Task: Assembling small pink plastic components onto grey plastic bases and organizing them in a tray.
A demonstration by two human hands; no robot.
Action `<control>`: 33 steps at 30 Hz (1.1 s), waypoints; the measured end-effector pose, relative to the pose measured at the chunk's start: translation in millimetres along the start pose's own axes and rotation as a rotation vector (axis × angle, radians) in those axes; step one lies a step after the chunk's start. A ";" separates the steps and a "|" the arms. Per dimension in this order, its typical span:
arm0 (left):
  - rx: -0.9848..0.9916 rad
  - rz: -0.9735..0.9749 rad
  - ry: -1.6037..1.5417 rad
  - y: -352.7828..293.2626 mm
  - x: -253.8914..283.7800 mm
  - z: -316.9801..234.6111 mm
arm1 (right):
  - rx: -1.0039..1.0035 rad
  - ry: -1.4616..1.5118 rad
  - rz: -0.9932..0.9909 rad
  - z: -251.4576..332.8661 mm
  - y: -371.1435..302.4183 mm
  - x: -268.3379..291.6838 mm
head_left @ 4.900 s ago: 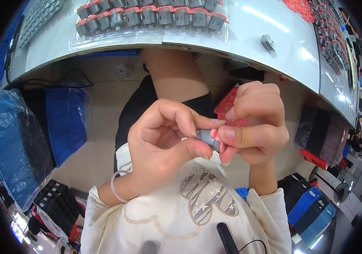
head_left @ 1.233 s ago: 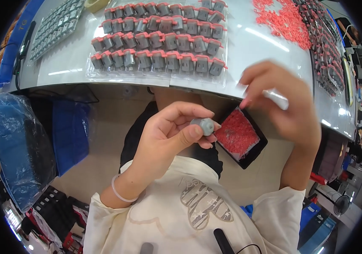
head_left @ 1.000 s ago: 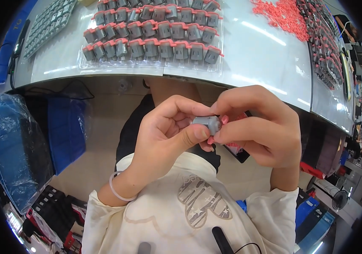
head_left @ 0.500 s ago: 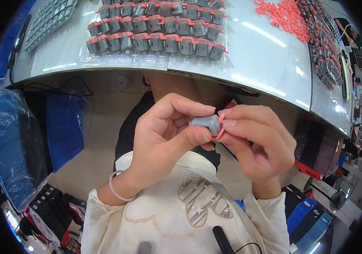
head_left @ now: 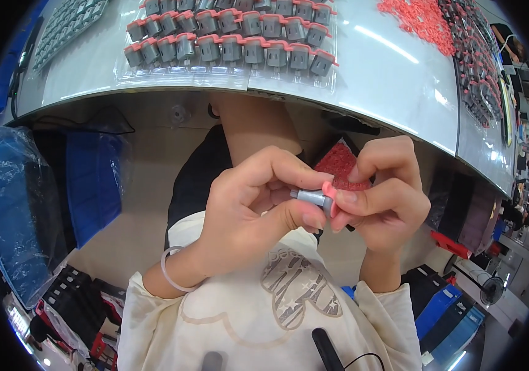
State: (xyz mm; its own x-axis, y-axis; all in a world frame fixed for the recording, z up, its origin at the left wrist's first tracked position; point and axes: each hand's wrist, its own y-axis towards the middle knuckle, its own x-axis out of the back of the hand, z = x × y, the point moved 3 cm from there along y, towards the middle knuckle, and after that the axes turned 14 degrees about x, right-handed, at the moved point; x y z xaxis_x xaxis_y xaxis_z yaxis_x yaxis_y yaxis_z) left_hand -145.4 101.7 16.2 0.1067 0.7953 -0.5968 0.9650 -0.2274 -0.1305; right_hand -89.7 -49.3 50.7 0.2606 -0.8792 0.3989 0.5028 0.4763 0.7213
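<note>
Between the fingertips of my left hand (head_left: pixel 258 213) lies a small grey cylinder part (head_left: pixel 312 198) with a thin shaft end, held over my lap. My right hand (head_left: pixel 385 198) presses a red cap (head_left: pixel 332 199) against the end of that part, thumb and forefinger pinching it. Behind my right fingers a black tray of red caps (head_left: pixel 340 162) rests on my lap, mostly hidden. On the white table (head_left: pixel 388 80) in front lie rows of finished grey parts with red caps (head_left: pixel 233 34).
A heap of loose red caps (head_left: pixel 422 18) lies at the table's far right, beside a row of dark parts (head_left: pixel 478 74). A tray of bare grey parts (head_left: pixel 66 25) sits far left. A blue plastic-wrapped bin (head_left: pixel 14 204) stands left of my knees.
My right hand left the table edge and came to the grey part in my left hand. The red cap now sits against the part's end, and the part has turned sideways.
</note>
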 end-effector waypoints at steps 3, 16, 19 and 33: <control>0.097 0.053 -0.107 0.4 1.1 -0.1 | -0.073 0.153 -0.009 -0.9 -0.6 -0.5; 0.147 0.092 -0.009 3.5 -0.8 -9.4 | 0.085 -0.064 -0.042 8.7 -8.5 -0.3; 0.046 0.027 0.129 -0.4 -0.9 -8.8 | 0.102 -0.155 0.107 10.0 -9.3 1.0; -0.101 -0.036 0.280 -6.5 -13.2 -12.9 | 0.111 0.003 -0.027 6.0 -18.5 -3.6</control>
State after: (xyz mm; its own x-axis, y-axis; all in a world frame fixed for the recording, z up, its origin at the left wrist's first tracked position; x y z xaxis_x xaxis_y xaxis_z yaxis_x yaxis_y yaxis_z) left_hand -150.0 100.0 35.2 0.1201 0.9292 -0.3496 0.9869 -0.1500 -0.0597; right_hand -104.9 -54.9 39.3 0.2510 -0.8916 0.3768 0.4152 0.4508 0.7902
